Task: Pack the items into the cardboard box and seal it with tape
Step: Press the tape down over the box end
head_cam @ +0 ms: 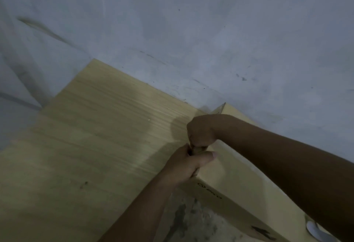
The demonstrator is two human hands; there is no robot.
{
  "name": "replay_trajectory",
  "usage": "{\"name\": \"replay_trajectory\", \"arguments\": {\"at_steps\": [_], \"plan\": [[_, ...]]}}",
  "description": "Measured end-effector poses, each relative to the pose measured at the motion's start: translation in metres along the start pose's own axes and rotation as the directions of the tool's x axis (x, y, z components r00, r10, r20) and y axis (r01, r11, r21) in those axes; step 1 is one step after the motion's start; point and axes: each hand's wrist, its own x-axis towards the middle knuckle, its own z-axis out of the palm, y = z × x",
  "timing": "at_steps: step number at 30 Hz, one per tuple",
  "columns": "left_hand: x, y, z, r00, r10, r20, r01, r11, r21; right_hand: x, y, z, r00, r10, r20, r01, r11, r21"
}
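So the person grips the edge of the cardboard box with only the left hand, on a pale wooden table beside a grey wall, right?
Not only the left: the head view shows the left hand and the right hand both gripping the edge of the cardboard box, fingers curled. It does stand on a pale wooden table beside a grey wall.

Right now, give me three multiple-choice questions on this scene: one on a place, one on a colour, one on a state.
1. Where do the left hand and right hand meet? A at the cardboard box edge; B on the wall; C in the air.
2. The colour of the table? A black; B pale wood; C red.
3. The left hand's fingers? A straight; B curled; C spread wide.
A: both grip the box edge. B: wood grain shows. B: they wrap the edge, thumb on top.
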Motion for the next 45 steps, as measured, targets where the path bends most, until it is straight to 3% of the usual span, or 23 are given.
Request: {"name": "replay_trajectory", "arguments": {"at_steps": [3,6,9,11,13,15,16,19,22,29,35,38,40,43,45], "plan": [[0.001,-0.001,-0.001,1.0,-0.004,0.008,0.004,1.0,-0.001,0.005,-0.005,-0.001,0.993,0.112,-0.031,-0.107,0.985,0.133],[0.0,-0.001,-0.001,1.0,-0.008,0.017,0.008,1.0,-0.005,0.0,-0.001,-0.001,0.993,0.109,-0.049,-0.098,0.977,0.192],[0.002,-0.001,-0.004,0.999,-0.011,0.032,0.011,1.0,-0.003,-0.013,0.01,0.004,0.977,0.056,-0.208,-0.016,0.982,0.189],[0.005,-0.004,-0.005,1.0,-0.006,0.0,0.006,1.0,0.016,-0.026,0.02,0.017,0.914,-0.035,-0.404,0.129,0.969,0.209],[0.005,-0.004,-0.004,1.0,0.008,-0.026,-0.008,0.999,0.035,-0.042,0.029,0.039,0.79,-0.115,-0.603,0.228,0.967,0.115],[0.001,0.0,-0.002,0.998,0.043,-0.037,-0.041,0.998,0.038,-0.056,0.033,0.069,0.667,-0.159,-0.728,0.279,0.959,0.047],[0.0,0.002,-0.002,0.998,0.049,-0.047,-0.048,0.999,0.023,-0.061,0.033,0.082,0.647,-0.136,-0.75,0.294,0.952,0.081],[-0.001,0.006,0.001,0.993,0.107,-0.058,-0.105,0.993,0.046,-0.083,0.036,0.114,0.671,0.026,-0.741,0.319,0.892,0.32],[0.0,0.01,0.0,0.972,0.225,-0.074,-0.218,0.972,0.091,-0.094,0.038,0.141,0.684,0.111,-0.721,0.319,0.843,0.433],[-0.014,0.031,0.019,0.965,0.26,-0.024,-0.232,0.898,0.375,-0.124,0.05,0.223,0.581,0.384,-0.717,0.3,0.718,0.628],[-0.013,0.024,0.036,0.934,0.333,-0.126,-0.143,0.676,0.723,-0.139,0.052,0.281,0.479,0.585,-0.655,0.111,0.699,0.706],[-0.008,0.017,0.038,0.917,0.362,-0.166,-0.12,0.649,0.751,-0.141,0.042,0.302,0.359,0.737,-0.572,0.086,0.584,0.807],[-0.01,0.017,0.042,0.911,0.384,-0.151,-0.147,0.644,0.751,-0.145,0.032,0.315,0.299,0.828,-0.474,0.171,0.442,0.88],[-0.017,0.017,0.045,0.911,0.378,-0.164,-0.177,0.719,0.673,-0.149,0.016,0.322,0.323,0.895,-0.308,0.367,0.181,0.912],[-0.02,0.014,0.048,0.911,0.361,-0.201,-0.191,0.799,0.57,-0.149,0.006,0.326,0.381,0.914,-0.142,0.523,-0.086,0.848]]}}
